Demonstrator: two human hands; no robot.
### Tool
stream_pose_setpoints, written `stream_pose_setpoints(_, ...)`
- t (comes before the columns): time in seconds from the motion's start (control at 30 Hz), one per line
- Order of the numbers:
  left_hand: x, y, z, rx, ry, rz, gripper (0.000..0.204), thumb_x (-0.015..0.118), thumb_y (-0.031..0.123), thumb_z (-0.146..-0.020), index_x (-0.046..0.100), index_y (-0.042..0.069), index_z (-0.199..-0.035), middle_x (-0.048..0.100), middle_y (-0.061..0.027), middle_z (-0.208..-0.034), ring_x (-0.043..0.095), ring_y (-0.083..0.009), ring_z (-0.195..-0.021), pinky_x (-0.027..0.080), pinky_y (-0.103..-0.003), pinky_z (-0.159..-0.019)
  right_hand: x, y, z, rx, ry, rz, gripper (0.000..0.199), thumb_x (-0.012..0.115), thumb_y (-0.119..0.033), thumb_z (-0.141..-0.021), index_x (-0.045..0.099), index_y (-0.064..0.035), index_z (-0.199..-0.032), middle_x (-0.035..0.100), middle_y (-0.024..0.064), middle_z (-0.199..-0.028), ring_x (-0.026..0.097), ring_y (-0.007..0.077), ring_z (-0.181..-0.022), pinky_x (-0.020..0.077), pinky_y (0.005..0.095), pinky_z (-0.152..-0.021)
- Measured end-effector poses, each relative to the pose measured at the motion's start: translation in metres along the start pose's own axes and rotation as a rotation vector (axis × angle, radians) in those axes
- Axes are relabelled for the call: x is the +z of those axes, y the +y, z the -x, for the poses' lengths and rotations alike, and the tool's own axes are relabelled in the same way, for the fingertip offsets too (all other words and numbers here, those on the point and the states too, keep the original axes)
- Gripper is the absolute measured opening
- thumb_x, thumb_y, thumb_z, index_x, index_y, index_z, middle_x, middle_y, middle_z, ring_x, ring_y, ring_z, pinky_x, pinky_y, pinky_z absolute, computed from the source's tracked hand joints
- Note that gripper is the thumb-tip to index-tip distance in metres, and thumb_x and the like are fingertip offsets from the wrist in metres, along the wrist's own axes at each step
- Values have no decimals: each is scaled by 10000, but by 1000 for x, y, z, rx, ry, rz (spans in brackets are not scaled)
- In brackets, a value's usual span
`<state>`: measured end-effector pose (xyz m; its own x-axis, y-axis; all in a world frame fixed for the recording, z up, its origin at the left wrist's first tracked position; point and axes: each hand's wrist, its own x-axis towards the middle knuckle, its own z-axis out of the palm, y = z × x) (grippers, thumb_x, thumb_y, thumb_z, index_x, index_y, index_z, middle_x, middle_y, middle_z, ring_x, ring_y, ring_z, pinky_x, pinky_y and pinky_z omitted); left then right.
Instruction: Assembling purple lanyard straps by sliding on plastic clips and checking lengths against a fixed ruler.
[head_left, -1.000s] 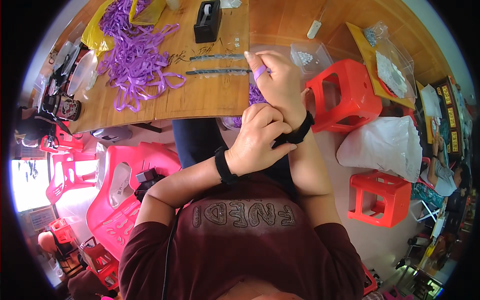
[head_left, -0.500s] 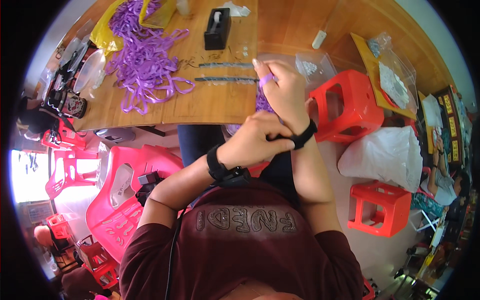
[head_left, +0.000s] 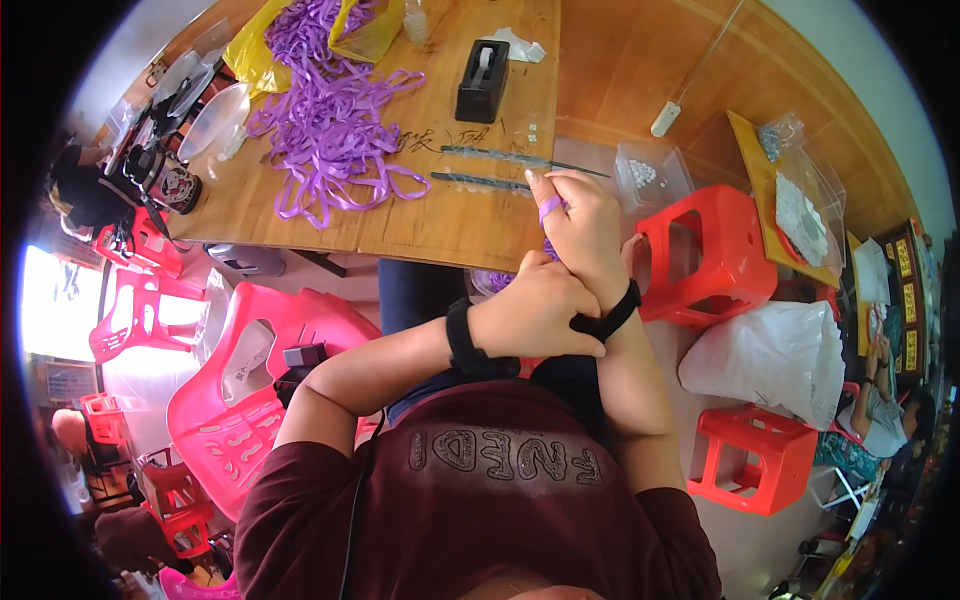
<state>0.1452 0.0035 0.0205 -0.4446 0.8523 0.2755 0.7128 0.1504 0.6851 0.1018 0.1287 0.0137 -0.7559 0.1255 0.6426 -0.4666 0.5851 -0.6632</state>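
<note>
left hand clasped over right wrist at black band, grip clenched there as if steadying | right hand raised at counter edge, purple ribbon looped round finger, grip half curled | ribbon heap, tape dispenser behind, within reach

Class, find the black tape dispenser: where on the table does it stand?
In the head view, the black tape dispenser stands at the wooden table's far edge, right of the purple ribbon pile.

Left hand has slid up over the right wrist band — right hand raised slightly.
</note>
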Motion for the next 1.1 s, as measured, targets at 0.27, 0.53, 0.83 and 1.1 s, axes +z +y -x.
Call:
stream_pose_setpoints(0.27, 5, -5, 8, -69, 10, 182, 233, 790, 265, -786, 734, 46, -842, 643, -65, -653, 615, -220, -646, 451, -359, -701, 1, -10, 1, 52, -77, -40, 270, 665, -199, -936, 658, 29, -791, 639, 157, -768, 601, 342, -708, 473, 397, -648)
stream_pose_setpoints(0.53, -13, -9, 2, -179, -151, 310, 194, 724, 213, -849, 719, 26, -900, 671, -128, -701, 654, -219, -635, 520, -343, -629, 2, -5, 9, 94, -73, -56, 254, 678, -189, -928, 669, 31, -802, 652, 163, -776, 611, 339, -703, 482, 391, -644)
stream_pose_setpoints(0.83, -17, -13, 4, -99, -37, 67, 231, 765, 247, -774, 716, 42, -867, 594, -118, -635, 586, -275, -600, 449, -396, -582, 8, 0, 3, 138, -94, -21, 347, 660, -232, -935, 586, 22, -711, 597, 184, -717, 565, 382, -660, 447, 429, -600)
stream_pose_setpoints(1.1, 7, 8, 10, -26, 157, -196, 360, 795, 376, -724, 715, 108, -950, 681, -50, -835, 641, -243, -876, 411, -398, -845, -7, 12, 11, 233, -55, -40, 282, 673, -255, -951, 713, 17, -889, 712, 155, -845, 679, 260, -753, 522, 347, -701)
